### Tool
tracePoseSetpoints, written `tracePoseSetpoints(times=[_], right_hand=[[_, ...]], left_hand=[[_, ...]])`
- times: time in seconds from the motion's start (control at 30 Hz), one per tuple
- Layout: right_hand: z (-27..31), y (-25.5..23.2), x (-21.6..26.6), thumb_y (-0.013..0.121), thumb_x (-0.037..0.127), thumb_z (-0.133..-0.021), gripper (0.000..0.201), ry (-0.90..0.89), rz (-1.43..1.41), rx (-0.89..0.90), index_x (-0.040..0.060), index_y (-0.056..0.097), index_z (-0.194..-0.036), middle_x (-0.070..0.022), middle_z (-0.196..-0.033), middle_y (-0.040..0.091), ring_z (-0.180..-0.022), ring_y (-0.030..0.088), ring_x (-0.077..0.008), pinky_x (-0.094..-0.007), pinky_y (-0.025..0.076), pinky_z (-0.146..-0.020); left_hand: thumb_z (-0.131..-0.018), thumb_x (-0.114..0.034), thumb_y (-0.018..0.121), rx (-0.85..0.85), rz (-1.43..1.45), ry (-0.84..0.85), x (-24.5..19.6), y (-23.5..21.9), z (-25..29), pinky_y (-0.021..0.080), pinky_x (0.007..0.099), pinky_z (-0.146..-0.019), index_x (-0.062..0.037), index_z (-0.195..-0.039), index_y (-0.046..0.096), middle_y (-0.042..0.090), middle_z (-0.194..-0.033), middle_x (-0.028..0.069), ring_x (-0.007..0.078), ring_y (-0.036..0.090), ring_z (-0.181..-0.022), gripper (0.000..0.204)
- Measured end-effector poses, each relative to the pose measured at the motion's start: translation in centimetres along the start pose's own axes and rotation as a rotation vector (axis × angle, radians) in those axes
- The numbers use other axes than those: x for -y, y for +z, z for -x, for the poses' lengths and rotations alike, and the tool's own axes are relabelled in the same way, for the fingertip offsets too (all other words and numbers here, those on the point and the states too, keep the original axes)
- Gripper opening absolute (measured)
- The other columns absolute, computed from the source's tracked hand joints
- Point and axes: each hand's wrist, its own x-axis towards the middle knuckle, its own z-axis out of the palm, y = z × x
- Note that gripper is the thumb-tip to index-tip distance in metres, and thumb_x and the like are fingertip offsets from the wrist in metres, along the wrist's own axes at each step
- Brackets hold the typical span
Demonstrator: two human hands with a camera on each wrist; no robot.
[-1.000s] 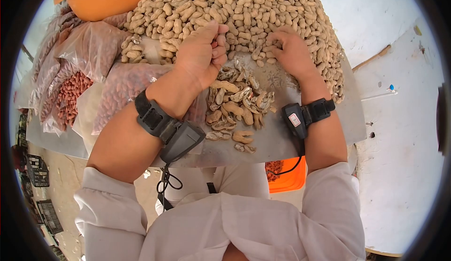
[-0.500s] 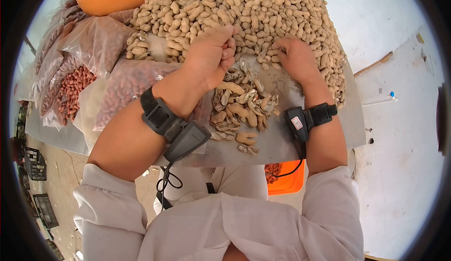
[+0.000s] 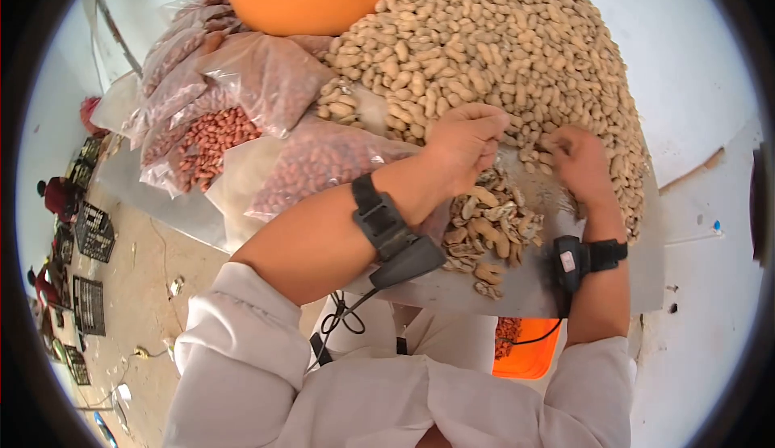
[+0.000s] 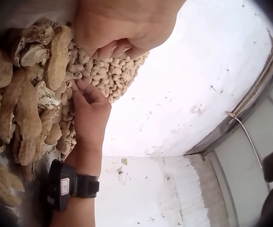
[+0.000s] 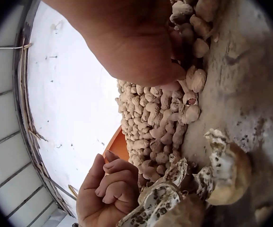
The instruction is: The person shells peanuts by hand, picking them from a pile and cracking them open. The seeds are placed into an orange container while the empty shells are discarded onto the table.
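Nearest, below the hands, come the person's pale sleeves (image 3: 234, 347), and an orange tub (image 3: 533, 359) with reddish bits in it shows past the near edge of the surface (image 3: 529, 293). Each forearm wears a black wrist device (image 3: 408, 258). Just on the near side of the hands, mostly between them, lies a heap of peanut shells (image 3: 484, 226), some split, with pale insides showing. The left hand (image 3: 462, 148) is above this heap, its fingers curled in and the thumb against them; nothing shows in its grip. The right hand (image 3: 584, 164) is down at the pile's near edge, fingers loosely bent, thumb touching peanuts; whether it grips one I cannot tell. Beyond both hands spreads the big pile of peanuts (image 3: 517, 36). Left of the left hand lie clear bags (image 3: 270, 85) of red kernels (image 3: 216, 137); farther off, an orange basin (image 3: 323, 0).
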Motion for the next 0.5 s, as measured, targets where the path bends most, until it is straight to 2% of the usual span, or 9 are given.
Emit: tracePoseSetpoints(times=[0.03, 0.13, 0.23, 0.33, 0.43, 0.5], right_hand=[[0.0, -0.2, 0.3, 0.056, -0.001, -0.068, 0.015, 0.05, -0.069, -0.029, 0.0034, 0.063, -0.08, -0.0101, -0.076, 0.057, -0.071, 0.059, -0.0228, -0.0324, 0.046, -0.062], [0.2, -1.2, 1.7, 0.055, -0.005, -0.069, 0.012, 0.032, -0.628, -0.125, 0.0015, 0.062, -0.076, -0.0037, -0.075, 0.056, -0.068, 0.055, -0.0116, -0.0241, 0.043, -0.058], [0.4, -1.2, 3.4, 0.054, -0.007, -0.071, 0.012, -0.065, -0.958, -0.104, 0.0009, 0.063, -0.075, 0.0002, -0.078, 0.054, -0.07, 0.051, -0.0065, -0.0202, 0.039, -0.057], [0.6, -1.0, 3.7, 0.056, -0.007, -0.073, 0.014, -0.148, -0.935, -0.02, 0.0019, 0.064, -0.08, -0.0003, -0.08, 0.054, -0.07, 0.051, -0.0071, -0.0201, 0.04, -0.058], [0.8, -0.6, 4.2, 0.06, -0.003, -0.076, 0.01, -0.134, -0.976, 0.035, 0.0019, 0.065, -0.084, -0.0003, -0.081, 0.055, -0.071, 0.051, -0.0065, -0.0203, 0.042, -0.059], [1.1, -0.4, 4.8, 0.062, 0.001, -0.077, 0.009, 0.0, -1.129, 0.016, 0.001, 0.065, -0.086, -0.0009, -0.083, 0.056, -0.072, 0.052, -0.0069, -0.0208, 0.043, -0.061]], left_hand=[[-0.084, -0.008, 0.059, 0.014, -0.002, 0.002, 0.0, 0.0, 0.1, 0.029, 0.0174, -0.043, -0.0079, -0.086, 0.056, 0.046, -0.067, -0.005, 0.0039, 0.037, -0.052, 0.003], [-0.084, -0.009, 0.061, 0.064, -0.023, -0.021, 0.1, 0.0, 0.0, 0.028, 0.0176, -0.043, -0.0066, -0.089, 0.057, 0.046, -0.068, -0.0049, 0.0038, 0.036, -0.052, 0.007], [-0.083, -0.01, 0.062, 0.111, -0.061, -0.058, 0.0, 0.6, 0.5, 0.027, 0.0176, -0.044, -0.0039, -0.097, 0.059, 0.048, -0.07, -0.0047, 0.0035, 0.035, -0.051, 0.016], [-0.084, -0.012, 0.062, 0.12, -0.214, -0.033, 0.3, 1.3, 0.9, 0.026, 0.0177, -0.044, -0.0022, -0.106, 0.059, 0.05, -0.072, -0.0046, 0.0031, 0.034, -0.051, 0.024], [-0.085, -0.012, 0.06, 0.154, -0.292, 0.012, 0.6, 1.1, 0.8, 0.025, 0.018, -0.044, -0.0024, -0.107, 0.06, 0.052, -0.075, -0.0043, 0.0032, 0.034, -0.051, 0.023], [-0.086, -0.009, 0.058, 0.164, -0.316, 0.031, 0.3, 1.1, 1.0, 0.026, 0.0179, -0.044, -0.002, -0.107, 0.06, 0.053, -0.077, -0.0032, 0.0037, 0.034, -0.052, 0.022]])
